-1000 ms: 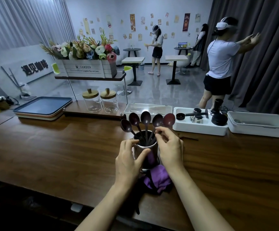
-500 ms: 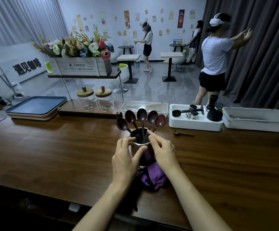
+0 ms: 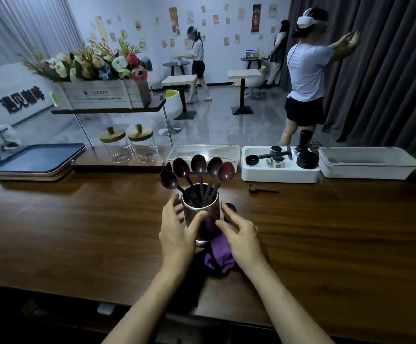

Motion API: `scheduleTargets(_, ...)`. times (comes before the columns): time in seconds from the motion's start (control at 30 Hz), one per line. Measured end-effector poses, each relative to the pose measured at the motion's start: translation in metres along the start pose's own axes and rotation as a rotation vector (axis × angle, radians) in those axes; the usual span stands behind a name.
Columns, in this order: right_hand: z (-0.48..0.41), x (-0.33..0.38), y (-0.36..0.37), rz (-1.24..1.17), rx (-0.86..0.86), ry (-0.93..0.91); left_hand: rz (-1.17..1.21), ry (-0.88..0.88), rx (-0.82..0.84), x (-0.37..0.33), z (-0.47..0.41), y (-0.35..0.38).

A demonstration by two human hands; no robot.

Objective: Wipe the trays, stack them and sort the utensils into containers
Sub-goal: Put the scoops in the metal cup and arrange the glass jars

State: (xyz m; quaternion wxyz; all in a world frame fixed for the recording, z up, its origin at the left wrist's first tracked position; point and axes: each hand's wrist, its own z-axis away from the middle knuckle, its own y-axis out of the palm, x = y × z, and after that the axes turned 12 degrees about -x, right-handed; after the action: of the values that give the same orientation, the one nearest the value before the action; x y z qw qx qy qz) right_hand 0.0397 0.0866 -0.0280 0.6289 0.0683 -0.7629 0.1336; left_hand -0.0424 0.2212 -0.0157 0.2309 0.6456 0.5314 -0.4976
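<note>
At the far left of the frame the stacked trays lie on the wooden counter, a blue one on top. Just right of them stands a low shelf with a flower box on its upper board and two glass jars with wooden lids underneath.

At the centre of the frame my left hand grips the metal cup. My fingers curl round its left side and my thumb lies across its front. The cup stands upright on the counter and five dark spoons rise from it, handles down and bowls fanned out above the rim. Behind it sits a clear lidded box.

A purple cloth lies bunched on the counter against the near side of the cup, between my wrists. My right hand hangs just beside the cup on the right, fingers loosely bent and apart, holding nothing that I can see. A small dark shape beyond my fingertips is too dim to make out.

Further right a small wooden scoop lies alone on the counter. Behind it is a white tray of dark coffee gear, and a white bin sits at the right edge.
</note>
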Motion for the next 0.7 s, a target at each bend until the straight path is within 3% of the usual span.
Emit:
scheduleTargets(0.17,-0.003,-0.018,-0.036,0.283,-0.189,-0.029,-0.019,0.006,0.162,0.014,-0.002,-0.005)
scheduleTargets(0.27,-0.003,-0.029,-0.042,0.386,-0.201,-0.066,-0.020,-0.047,0.229,0.020,0.003,-0.004)
scheduleTargets(0.57,-0.018,-0.029,-0.022,0.619,-0.060,-0.187,-0.121,0.010,0.035,0.021,0.019,0.000)
scheduleTargets(0.7,-0.027,-0.030,-0.017,0.641,-0.041,-0.202,-0.190,0.083,0.040,0.017,0.019,-0.004)
